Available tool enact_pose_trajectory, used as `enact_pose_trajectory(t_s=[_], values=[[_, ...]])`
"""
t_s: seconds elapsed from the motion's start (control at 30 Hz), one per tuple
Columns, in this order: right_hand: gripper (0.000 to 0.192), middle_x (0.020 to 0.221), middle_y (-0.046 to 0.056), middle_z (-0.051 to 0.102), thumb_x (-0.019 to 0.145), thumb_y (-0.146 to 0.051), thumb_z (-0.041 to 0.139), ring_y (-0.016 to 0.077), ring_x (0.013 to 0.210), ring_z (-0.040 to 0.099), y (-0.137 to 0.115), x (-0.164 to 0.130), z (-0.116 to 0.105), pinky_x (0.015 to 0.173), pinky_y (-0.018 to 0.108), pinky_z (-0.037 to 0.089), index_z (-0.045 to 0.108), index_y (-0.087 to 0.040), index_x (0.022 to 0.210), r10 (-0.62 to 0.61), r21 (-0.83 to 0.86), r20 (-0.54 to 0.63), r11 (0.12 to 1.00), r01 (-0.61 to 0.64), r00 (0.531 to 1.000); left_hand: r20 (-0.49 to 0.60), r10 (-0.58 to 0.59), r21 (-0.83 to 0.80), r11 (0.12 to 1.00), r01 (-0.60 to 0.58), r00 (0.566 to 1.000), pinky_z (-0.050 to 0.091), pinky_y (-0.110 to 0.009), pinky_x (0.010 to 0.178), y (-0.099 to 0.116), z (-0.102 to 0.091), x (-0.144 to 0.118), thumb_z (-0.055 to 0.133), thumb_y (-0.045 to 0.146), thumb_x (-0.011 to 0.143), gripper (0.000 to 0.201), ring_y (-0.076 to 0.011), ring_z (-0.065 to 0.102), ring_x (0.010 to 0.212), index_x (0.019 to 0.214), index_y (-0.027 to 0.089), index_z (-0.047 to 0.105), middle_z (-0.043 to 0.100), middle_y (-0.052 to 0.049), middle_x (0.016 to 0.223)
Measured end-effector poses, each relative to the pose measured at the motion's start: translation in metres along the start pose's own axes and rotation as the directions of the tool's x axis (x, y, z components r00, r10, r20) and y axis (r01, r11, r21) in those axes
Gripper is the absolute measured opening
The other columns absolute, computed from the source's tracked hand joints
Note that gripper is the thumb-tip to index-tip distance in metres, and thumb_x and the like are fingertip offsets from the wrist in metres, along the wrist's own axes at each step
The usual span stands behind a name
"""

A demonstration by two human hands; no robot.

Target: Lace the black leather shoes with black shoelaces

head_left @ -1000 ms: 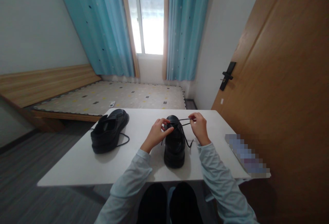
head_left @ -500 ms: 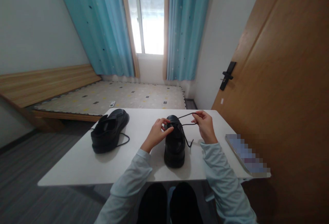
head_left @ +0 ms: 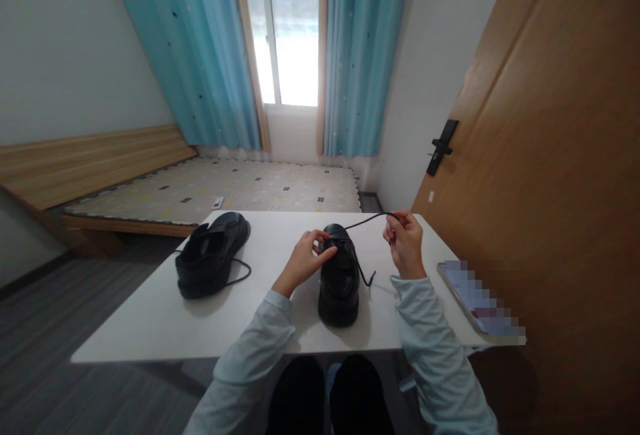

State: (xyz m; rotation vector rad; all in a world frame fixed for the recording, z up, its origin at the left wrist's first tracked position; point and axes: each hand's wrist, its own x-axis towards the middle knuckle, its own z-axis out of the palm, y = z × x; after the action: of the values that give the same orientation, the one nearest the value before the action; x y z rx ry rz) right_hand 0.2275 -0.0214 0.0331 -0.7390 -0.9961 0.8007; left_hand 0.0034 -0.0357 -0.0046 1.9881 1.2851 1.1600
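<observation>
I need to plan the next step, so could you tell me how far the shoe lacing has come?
Done: little that shows; no bow on either shoe. In hand: the left hand pinches the lacing of the near shoe while the right hand draws its lace out taut. Left: knotting this lace, and the far shoe, whose lace lies loose on the table.

White table (head_left: 150,315) carries two black shoes (head_left: 340,278) (head_left: 210,258) and a phone (head_left: 475,302).
</observation>
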Motion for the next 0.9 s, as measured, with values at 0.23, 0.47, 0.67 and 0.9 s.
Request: enact_pose_trajectory(t_s=[0.23,0.47,0.67,0.9], values=[[0.015,0.076,-0.001,0.054,0.072,-0.022,0.051,0.0102,0.061,0.051,-0.001,-0.006,0.002,0.054,0.024,0.044,0.059,-0.019,0.084,-0.041,0.003,0.231,0.999,0.042,0.972,-0.048,-0.037,-0.008,0.999,0.036,0.998,0.052,-0.031,0.07,-0.001,0.002,0.002,0.057,0.042,0.082,0.028,-0.0146,0.059,0.072,0.096,0.017,0.061,0.06,-0.006,0.094],[0.014,0.082,0.002,0.061,0.075,-0.027,0.059,0.0131,0.068,0.055,0.01,-0.01,0.005,0.061,0.027,0.047,0.06,-0.018,0.085,0.081,-0.357,0.454,0.929,0.097,0.887,-0.08,-0.059,-0.013,0.998,0.059,0.995,0.053,-0.032,0.07,-0.007,0.003,0.005,0.056,0.029,0.082,0.013,-0.0165,0.062,0.077,0.085,0.017,0.06,0.065,-0.005,0.088],[0.033,0.109,0.008,0.061,0.073,-0.027,0.066,0.0212,0.103,0.055,0.018,-0.015,0.009,0.09,0.04,0.045,0.059,-0.019,0.104,0.097,-0.552,0.631,0.754,0.357,0.77,-0.091,-0.049,-0.015,0.999,0.047,0.995,0.054,-0.033,0.071,-0.007,0.003,0.006,0.058,0.026,0.08,0.01,-0.0174,0.063,0.078,0.084,0.018,0.061,0.066,-0.005,0.087],[0.035,0.109,0.009,0.062,0.077,-0.029,0.064,0.021,0.103,0.058,0.025,-0.016,0.007,0.09,0.04,0.046,0.058,-0.018,0.11,0.206,-0.605,0.649,0.723,0.333,0.732,-0.106,-0.018,0.002,1.0,0.018,0.994,0.054,-0.033,0.073,-0.007,0.005,0.006,0.056,0.025,0.08,0.007,-0.0161,0.062,0.076,0.082,0.019,0.059,0.066,-0.003,0.085]])
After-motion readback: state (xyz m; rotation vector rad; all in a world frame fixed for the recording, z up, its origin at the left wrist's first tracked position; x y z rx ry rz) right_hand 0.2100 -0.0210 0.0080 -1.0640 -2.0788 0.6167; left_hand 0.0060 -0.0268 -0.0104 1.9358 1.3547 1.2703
